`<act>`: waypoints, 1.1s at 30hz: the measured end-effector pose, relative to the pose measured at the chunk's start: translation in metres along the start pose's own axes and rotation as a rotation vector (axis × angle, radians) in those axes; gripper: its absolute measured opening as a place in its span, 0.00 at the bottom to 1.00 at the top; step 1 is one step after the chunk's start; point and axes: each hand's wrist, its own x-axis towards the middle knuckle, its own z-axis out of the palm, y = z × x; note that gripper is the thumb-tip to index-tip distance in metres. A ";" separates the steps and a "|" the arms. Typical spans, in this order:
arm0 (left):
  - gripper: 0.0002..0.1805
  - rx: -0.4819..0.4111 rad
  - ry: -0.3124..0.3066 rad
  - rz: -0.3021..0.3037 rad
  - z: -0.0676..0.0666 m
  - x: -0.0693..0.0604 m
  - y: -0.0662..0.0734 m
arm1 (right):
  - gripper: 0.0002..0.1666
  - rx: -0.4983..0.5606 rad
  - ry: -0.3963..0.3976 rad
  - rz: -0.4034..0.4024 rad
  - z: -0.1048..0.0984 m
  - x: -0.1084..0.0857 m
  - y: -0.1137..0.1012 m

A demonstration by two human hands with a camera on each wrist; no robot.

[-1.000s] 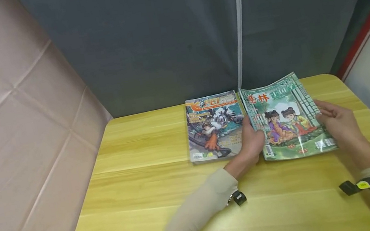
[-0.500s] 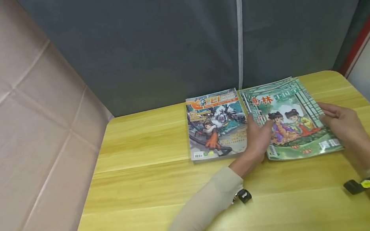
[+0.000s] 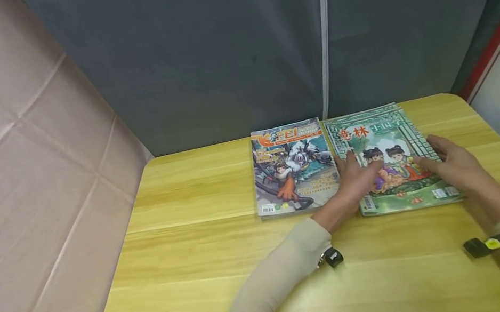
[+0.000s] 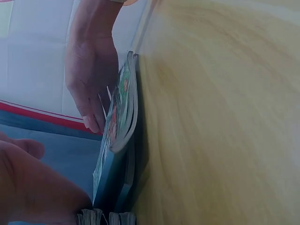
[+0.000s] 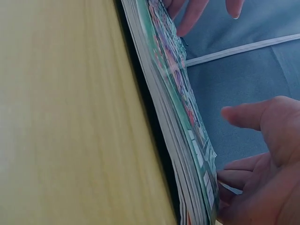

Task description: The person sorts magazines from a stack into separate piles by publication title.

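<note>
Head view: a stack of green-covered magazines [image 3: 394, 183] is lying at two o'clock on the wood-grain table [image 3: 186, 251], with the grey-covered magazines [image 3: 293, 171] sitting just beside it at nine o'clock. The left hand [image 3: 355, 182] is touching the green stack's nine-o'clock side, the right hand [image 3: 461, 167] its three-o'clock side; both are resting released, thumbs hovering clear.

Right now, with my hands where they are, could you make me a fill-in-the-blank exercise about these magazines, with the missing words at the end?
1. The right hand is nearest a magazine stack whose top cover is mainly ____.
2. That cover shows ____ cartoon children.
3. In the head view, the other magazine stack lies to its ____.

Missing words: green; two; left.
</note>
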 end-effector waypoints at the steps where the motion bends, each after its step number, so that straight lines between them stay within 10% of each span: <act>1: 0.52 0.001 0.004 -0.010 0.001 0.001 0.000 | 0.58 0.006 -0.006 -0.001 0.000 0.001 0.000; 15: 0.49 -0.024 0.033 -0.022 0.008 0.005 0.004 | 0.58 0.048 0.010 0.018 -0.004 0.004 -0.004; 22: 0.49 0.020 0.016 0.114 0.001 0.002 0.005 | 0.59 0.051 0.033 0.052 -0.002 0.004 -0.008; 33: 0.47 0.094 -0.040 0.277 -0.082 -0.006 0.003 | 0.49 0.088 0.194 -0.085 0.036 -0.012 -0.047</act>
